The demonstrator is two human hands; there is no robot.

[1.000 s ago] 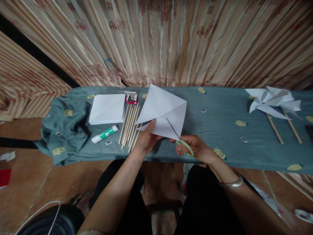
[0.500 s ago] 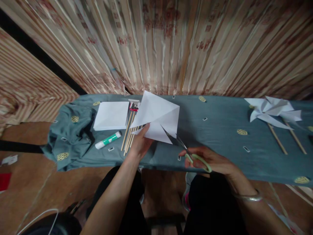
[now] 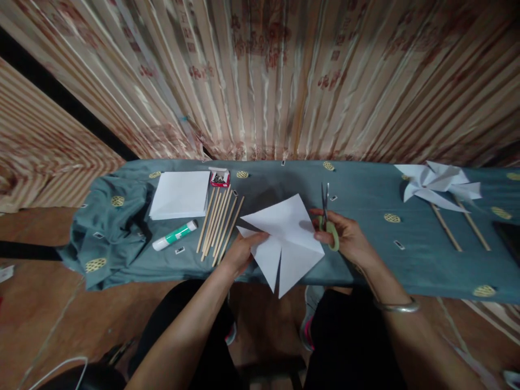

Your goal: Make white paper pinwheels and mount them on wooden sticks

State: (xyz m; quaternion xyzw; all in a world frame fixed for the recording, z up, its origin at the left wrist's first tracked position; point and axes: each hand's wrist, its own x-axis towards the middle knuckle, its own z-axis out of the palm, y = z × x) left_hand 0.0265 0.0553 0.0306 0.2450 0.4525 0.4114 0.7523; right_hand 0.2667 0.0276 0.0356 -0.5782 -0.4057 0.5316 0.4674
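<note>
A square sheet of white paper (image 3: 294, 235) is held over the table's front part, with slits cut inward from its left and lower corners. My left hand (image 3: 242, 250) pinches it near the left slit, thumb on top. At its right edge, my right hand (image 3: 343, 235) is closed around green-handled scissors (image 3: 332, 233), whose blades point up and away from the paper. The right fingers are close to the paper's edge; whether they grip it I cannot tell.
Left on the cloth-covered table (image 3: 365, 184) lie a paper stack (image 3: 181, 195), a glue stick (image 3: 174, 235), several wooden sticks (image 3: 217, 225) and a small red box (image 3: 220, 177) of metal pins. Two paper pinwheels (image 3: 436, 184) on sticks lie at right. A curtain (image 3: 260, 81) hangs behind.
The paper has turned and come lower and nearer, uncovering the sticks and red box. My right hand has risen to the paper's right edge, and the scissors now point upward.
</note>
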